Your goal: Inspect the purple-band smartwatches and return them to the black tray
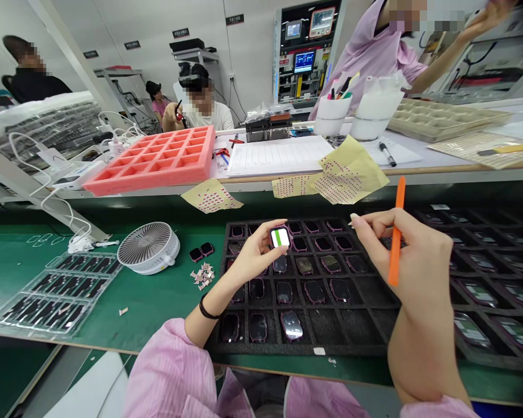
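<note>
In the head view my left hand (258,251) pinches a smartwatch case (280,237) between thumb and fingers; its lit screen is white with a green band. Under that hand lies a black foam tray (353,347) holding several dark-screened watch cases (284,292) in its pockets. My right hand (412,249) is raised above the tray's right part, closed around a slim orange plastic stick (396,232). The stick stands nearly upright between the fingers, apart from the watch. Thumb and forefinger of this hand come together at the left.
At the left are a white fan (149,247), a clear tray of black parts (56,293) and a pile of small pieces (203,276). Another watch tray (497,267) lies right. The shelf (253,184) carries a red foam tray (157,157) and pen cups (332,113). Other people are beyond.
</note>
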### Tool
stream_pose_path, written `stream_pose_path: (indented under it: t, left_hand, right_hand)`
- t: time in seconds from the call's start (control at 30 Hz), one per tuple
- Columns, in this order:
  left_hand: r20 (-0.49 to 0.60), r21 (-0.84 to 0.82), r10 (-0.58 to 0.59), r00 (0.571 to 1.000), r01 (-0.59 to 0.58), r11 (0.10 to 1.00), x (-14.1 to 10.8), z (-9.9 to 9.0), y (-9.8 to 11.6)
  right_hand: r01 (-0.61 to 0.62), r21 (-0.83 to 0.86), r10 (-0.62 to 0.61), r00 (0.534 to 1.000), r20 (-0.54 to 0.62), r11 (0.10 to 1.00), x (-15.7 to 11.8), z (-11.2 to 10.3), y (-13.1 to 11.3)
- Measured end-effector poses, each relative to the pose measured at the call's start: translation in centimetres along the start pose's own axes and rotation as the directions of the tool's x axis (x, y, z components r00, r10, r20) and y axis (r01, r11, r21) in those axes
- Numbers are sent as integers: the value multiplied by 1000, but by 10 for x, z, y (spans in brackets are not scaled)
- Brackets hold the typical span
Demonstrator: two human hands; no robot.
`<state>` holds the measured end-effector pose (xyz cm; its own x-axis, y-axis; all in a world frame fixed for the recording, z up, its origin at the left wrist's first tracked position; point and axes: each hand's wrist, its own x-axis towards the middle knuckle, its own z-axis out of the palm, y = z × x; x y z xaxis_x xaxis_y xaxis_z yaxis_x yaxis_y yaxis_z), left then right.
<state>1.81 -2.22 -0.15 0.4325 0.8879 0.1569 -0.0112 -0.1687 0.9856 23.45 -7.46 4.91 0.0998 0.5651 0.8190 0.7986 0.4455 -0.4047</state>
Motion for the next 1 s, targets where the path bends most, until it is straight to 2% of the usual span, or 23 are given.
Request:
stream_pose_path:
  t: [0.37, 0.57, 0.87, 1.0]
  left_hand:
    - [-58, -3, -58, 997, 58, 998, 2, 1, 4]
    - [-52, 37, -33, 998, 35, 999, 3, 1, 1]
    - [34, 80, -14, 999, 12, 997, 1, -4, 2]
    - [76, 18, -30, 997, 28, 999, 2, -6, 0]
  right_hand:
    - [7, -15, -7, 1000, 23, 1000, -2, 0, 0]
    - [8, 2, -8, 1000, 27, 1000, -1, 0, 0]
    - [14, -11, -13, 999, 30, 1000, -2, 0, 1]
    - [20, -11, -19, 999, 31, 1000, -2, -1, 1]
